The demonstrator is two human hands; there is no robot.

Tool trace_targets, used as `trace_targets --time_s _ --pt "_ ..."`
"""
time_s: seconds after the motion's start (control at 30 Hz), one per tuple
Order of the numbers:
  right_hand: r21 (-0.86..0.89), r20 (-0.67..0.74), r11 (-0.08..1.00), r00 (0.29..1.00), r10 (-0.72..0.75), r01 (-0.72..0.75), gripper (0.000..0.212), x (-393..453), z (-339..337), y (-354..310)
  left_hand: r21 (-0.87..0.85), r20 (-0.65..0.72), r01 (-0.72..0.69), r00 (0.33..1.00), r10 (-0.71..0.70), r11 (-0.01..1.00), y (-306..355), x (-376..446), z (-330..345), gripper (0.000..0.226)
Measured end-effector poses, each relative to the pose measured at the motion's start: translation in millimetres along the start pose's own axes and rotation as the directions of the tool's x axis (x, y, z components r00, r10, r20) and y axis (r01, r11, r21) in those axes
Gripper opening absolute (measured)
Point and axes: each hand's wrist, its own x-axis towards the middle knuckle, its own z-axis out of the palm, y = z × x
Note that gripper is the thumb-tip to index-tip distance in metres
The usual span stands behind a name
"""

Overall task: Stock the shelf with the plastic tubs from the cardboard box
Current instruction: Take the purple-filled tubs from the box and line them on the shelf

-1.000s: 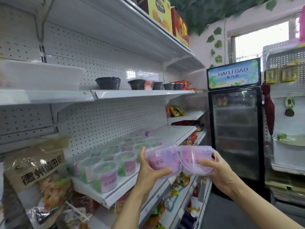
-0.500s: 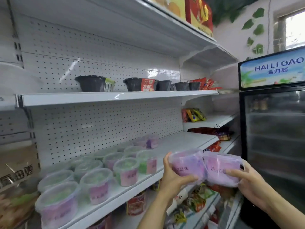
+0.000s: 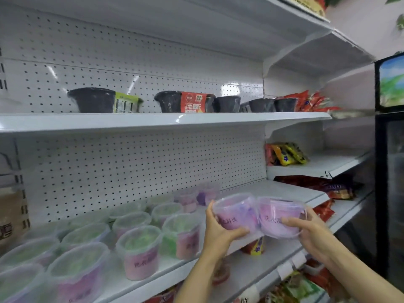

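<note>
My left hand point(image 3: 218, 231) grips a clear plastic tub of purple contents point(image 3: 235, 212), tilted so its lid faces the shelf. My right hand point(image 3: 306, 230) grips a second purple tub point(image 3: 277, 215) that touches the first one. Both are held in the air just in front of the white middle shelf point(image 3: 273, 191). On that shelf several tubs with green and pink contents point(image 3: 140, 250) stand in rows at the left, and two purple tubs point(image 3: 205, 194) stand at the back. The cardboard box is out of view.
Black bowls point(image 3: 94, 99) line the shelf above. Snack packets point(image 3: 284, 154) and dark red bags point(image 3: 323, 185) lie on the shelves to the right. A glass-door fridge point(image 3: 389, 171) stands at the far right. The lower shelf point(image 3: 251, 270) holds packets.
Both hands have carried the two tubs closer to the middle shelf, and the view has moved nearer to the rows of tubs.
</note>
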Motion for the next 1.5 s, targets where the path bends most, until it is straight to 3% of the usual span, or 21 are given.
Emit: trace_targets --time_s 0.23,0.37,0.57,0.63,0.73,0.83,1.0,1.13,1.3,1.5 --pt "-0.109 0.093 0.991 0.992 0.087 -0.076 0.093 104.7 -12.2 37.6 0.117 -0.248 0.069 0.968 -0.038 0.991 -31.5 61.2 12.4 0.134" --pt "-0.142 0.200 0.981 0.967 0.156 -0.129 0.110 161.4 -13.0 66.0 0.259 -0.395 0.099 0.919 0.011 0.961 -59.2 91.8 14.9 0.122" --pt "-0.217 0.350 0.967 0.914 0.207 -0.136 0.095 215.8 -6.0 97.5 0.338 -0.563 0.198 0.826 0.029 0.920 -84.7 113.0 17.8 0.130" --pt "-0.223 0.393 0.965 0.893 0.221 -0.141 0.099 232.0 -4.7 104.6 0.359 -0.606 0.221 0.794 0.047 0.907 -93.3 121.2 15.9 0.132" --pt "-0.215 0.453 0.965 0.861 0.233 -0.148 0.111 253.6 -2.5 112.4 0.401 -0.656 0.278 0.753 0.062 0.873 -102.4 131.2 13.4 0.133" --pt "-0.227 0.488 0.965 0.842 0.229 -0.131 0.099 264.7 1.6 118.3 0.421 -0.694 0.312 0.716 0.081 0.852 -106.9 136.5 8.4 0.131" --pt "-0.261 0.534 0.961 0.817 0.218 -0.085 0.099 275.5 7.8 131.6 0.419 -0.750 0.363 0.656 0.091 0.832 -105.9 138.9 7.6 0.128" --pt "-0.290 0.511 0.955 0.833 0.212 -0.065 0.091 279.8 17.5 135.6 0.445 -0.772 0.413 0.627 0.106 0.794 -101.7 139.4 9.9 0.126" --pt "-0.334 0.524 0.942 0.833 0.178 0.009 0.080 281.9 27.6 136.1 0.468 -0.781 0.491 0.618 0.085 0.735 -96.5 144.7 6.6 0.125" --pt "-0.401 0.517 0.916 0.832 0.203 0.026 0.089 288.6 31.7 139.1 0.525 -0.778 0.526 0.616 0.126 0.669 -104.4 146.1 3.1 0.125"
